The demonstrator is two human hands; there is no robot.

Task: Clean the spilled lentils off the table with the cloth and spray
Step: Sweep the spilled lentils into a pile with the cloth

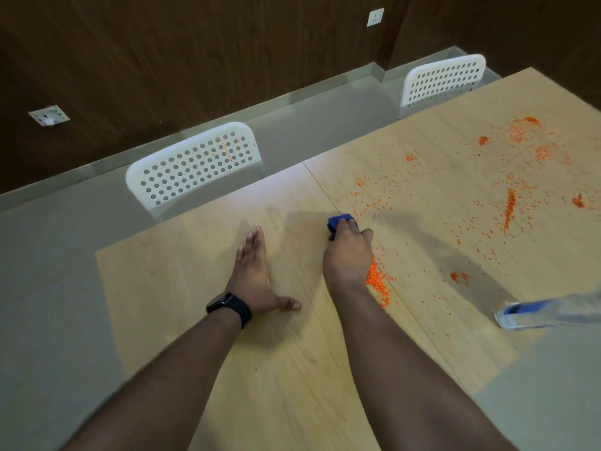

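Right hand point(348, 252) bunches the blue cloth point(338, 222) under curled fingers, a heaped line of orange lentils point(377, 283) just at its right edge and the scatter spreading beyond, nearer this hand than the left hand point(252, 275), flat with straight fingers on the wooden table point(292, 369), spray bottle point(553, 312) lying well right.

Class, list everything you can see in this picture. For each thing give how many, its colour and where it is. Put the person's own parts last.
table: one, light wood, fills the foreground
lentils: many, orange, scattered over the table's right half, with a heap by the right wrist
cloth: one, dark blue, under the right hand's fingers
spray bottle: one, clear with blue, blurred, at the right edge
chairs: two, white, perforated, behind the table
wall sockets: two, pale, on the brown wall
watch: one, black, left wrist
left hand: flat on the table
right hand: grips the cloth
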